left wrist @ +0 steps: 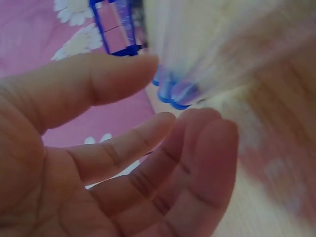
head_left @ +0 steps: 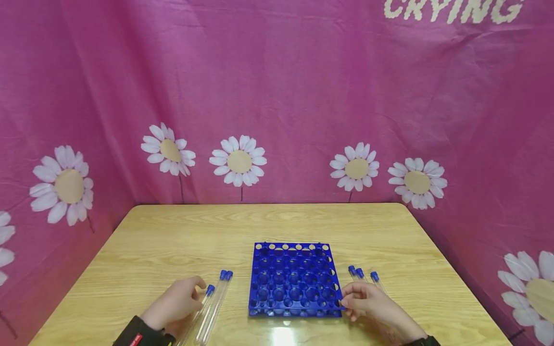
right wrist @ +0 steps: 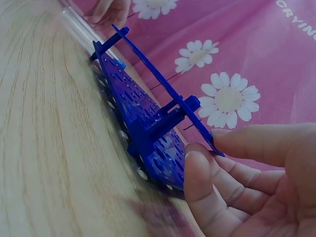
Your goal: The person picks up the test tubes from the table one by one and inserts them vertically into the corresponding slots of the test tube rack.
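A blue plastic test tube rack point(head_left: 294, 283) with rows of round holes stands on the table between the two hands. My right hand point(head_left: 371, 303) pinches the rack's near right corner between thumb and fingers; in the right wrist view the thumb lies on the upper plate's edge. Just left of several clear test tubes point(head_left: 218, 300) with blue caps is my left hand point(head_left: 181, 299), its fingers loosely bent with nothing between them. In the left wrist view the blue caps point(left wrist: 170, 94) show beyond the fingertips.
More blue-capped test tubes point(head_left: 374, 277) lie to the right of the rack, partly hidden by the right hand. The wooden table point(head_left: 195, 230) ends at a pink curtain point(head_left: 285, 105) with white daisies, which hangs behind and along both sides.
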Action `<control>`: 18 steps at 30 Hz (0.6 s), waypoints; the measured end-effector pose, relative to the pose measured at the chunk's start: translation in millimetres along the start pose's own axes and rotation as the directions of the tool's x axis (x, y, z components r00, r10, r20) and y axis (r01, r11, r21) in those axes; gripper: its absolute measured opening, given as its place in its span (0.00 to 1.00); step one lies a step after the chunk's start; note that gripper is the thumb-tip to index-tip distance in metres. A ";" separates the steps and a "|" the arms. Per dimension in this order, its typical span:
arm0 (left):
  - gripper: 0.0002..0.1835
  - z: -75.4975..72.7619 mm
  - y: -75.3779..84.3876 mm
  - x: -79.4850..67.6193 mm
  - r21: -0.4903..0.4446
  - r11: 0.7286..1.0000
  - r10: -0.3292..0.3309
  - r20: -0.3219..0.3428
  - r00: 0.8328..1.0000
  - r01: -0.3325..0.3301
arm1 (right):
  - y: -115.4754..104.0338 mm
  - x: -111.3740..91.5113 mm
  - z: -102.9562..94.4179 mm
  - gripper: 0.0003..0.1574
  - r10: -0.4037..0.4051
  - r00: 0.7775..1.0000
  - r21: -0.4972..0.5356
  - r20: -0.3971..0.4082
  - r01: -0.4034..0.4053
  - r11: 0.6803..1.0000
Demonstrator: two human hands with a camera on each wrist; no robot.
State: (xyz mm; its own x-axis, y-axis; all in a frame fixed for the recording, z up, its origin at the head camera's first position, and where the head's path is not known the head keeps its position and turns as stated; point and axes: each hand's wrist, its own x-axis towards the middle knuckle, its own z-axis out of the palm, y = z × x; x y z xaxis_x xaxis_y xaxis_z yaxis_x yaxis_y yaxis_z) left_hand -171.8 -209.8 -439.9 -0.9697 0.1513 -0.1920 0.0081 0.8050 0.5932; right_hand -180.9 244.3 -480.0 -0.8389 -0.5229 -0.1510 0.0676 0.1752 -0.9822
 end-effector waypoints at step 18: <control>0.17 13.4 5.1 9.1 0.085 0.992 -0.099 0.041 0.994 0.096 | -2.6 -2.1 5.3 0.24 0.072 0.994 0.012 -0.085 -0.071 0.997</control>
State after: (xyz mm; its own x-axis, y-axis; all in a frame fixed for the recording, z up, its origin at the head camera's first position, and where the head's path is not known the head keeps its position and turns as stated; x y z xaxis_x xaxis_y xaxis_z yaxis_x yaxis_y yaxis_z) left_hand -177.3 -196.6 -449.1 -0.9549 0.0938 -0.2816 -0.0638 0.8617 0.5034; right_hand -176.5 240.5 -477.7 -0.8747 -0.4360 -0.2115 0.1337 0.2024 -0.9701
